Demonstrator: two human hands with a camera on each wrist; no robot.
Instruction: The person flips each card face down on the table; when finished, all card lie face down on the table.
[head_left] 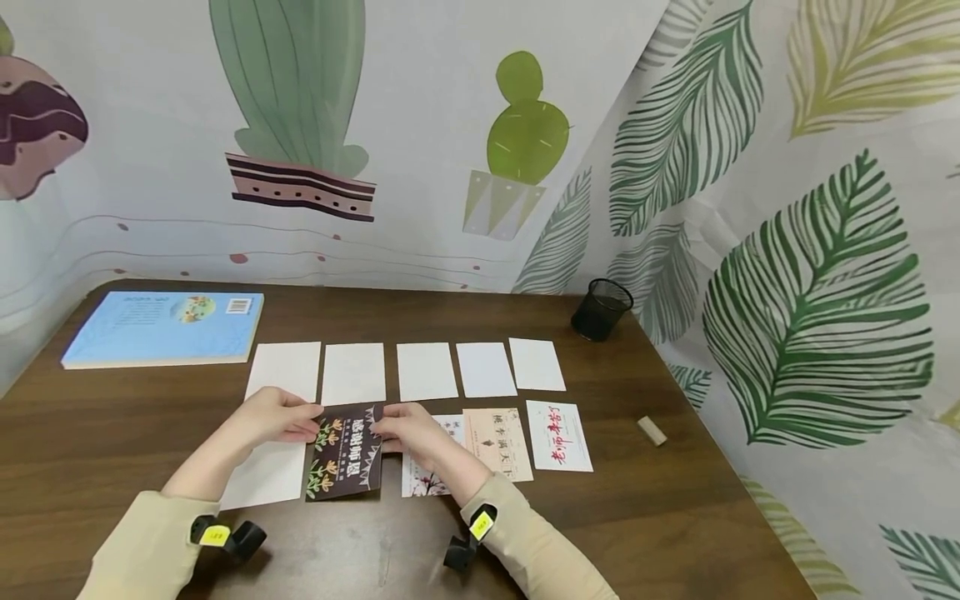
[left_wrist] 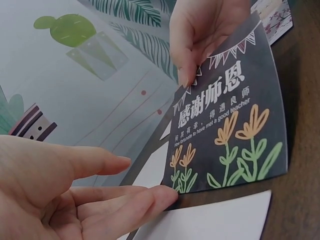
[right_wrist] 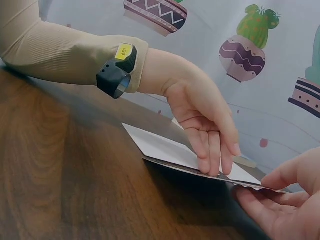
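Observation:
A dark greeting card [head_left: 345, 462] with white writing and orange flowers is tilted up slightly off the table, over the front row. My right hand [head_left: 420, 435] pinches its right edge; in the right wrist view the thumb of that hand [right_wrist: 287, 197] lies above the card and the fingers below. At the opposite edge is my left hand [head_left: 276, 417]. The left wrist view shows that hand's fingertips [left_wrist: 162, 196] touching the card's edge while its thumb stays apart. Just left of the dark card lies a blank white card [head_left: 266, 475].
Several blank white cards [head_left: 354, 375] form a back row. To the right lie a blossom card [head_left: 417, 482], a beige card [head_left: 498, 442] and a card with red writing [head_left: 559, 435]. A blue book [head_left: 161, 329], black mesh cup [head_left: 602, 310] and small pale block [head_left: 652, 431] stand around.

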